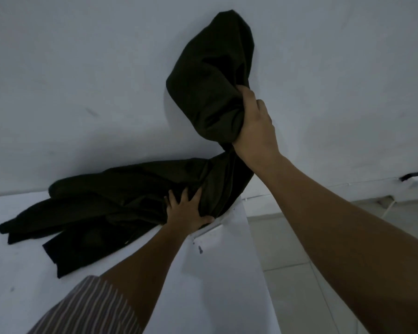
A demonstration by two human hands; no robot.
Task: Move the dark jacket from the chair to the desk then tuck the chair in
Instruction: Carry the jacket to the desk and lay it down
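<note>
The dark jacket [121, 198] lies half spread on the white desk [22, 273], its left part flat on the top. My left hand [187, 210] presses on the fabric near the desk's right edge, fingers spread and thumb curled under a fold. My right hand [253, 126] is raised above the desk and clenched around a bunched part of the jacket, which stands up against the wall above my fist. The chair is out of view.
A white wall [82, 80] rises right behind the desk. To the right of the desk lies a pale tiled floor [299, 249], with a dark cable [413, 175] and a white socket strip along the wall's base. My striped sleeve [87, 309] fills the bottom left.
</note>
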